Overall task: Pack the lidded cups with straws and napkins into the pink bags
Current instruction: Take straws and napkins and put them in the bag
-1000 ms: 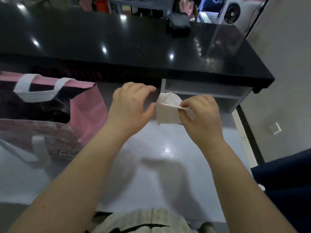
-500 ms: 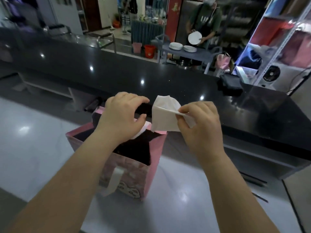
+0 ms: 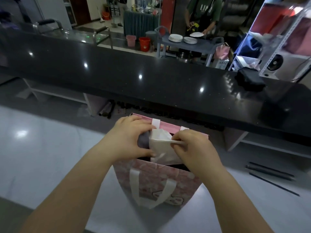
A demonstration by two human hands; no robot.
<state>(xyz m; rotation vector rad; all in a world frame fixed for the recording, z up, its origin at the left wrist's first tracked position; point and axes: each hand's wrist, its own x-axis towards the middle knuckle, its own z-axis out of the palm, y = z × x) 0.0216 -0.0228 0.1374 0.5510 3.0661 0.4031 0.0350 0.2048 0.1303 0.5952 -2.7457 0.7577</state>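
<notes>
A pink bag (image 3: 151,179) with white handles stands upright on the white counter (image 3: 50,148) in front of me. My right hand (image 3: 195,148) pinches the right edge of a white napkin (image 3: 161,148) over the bag's open top. My left hand (image 3: 127,138) curls over the opening, with its fingertips and thumb on the napkin's left edge. A dark greyish shape (image 3: 143,140) shows under the left palm inside the bag; what it is cannot be told. No cup or straw shows plainly inside the bag.
A raised black counter (image 3: 151,78) runs across behind the bag, with a black pouch (image 3: 249,79) on its right end. Thin black sticks (image 3: 269,172) lie on the white counter to the right. Beyond, a person (image 3: 203,12) handles plates at a cart.
Both hands have lowered the napkin from above the bag's rim down into its open top. The left hand now touches the napkin. The camera view has shifted up and left.
</notes>
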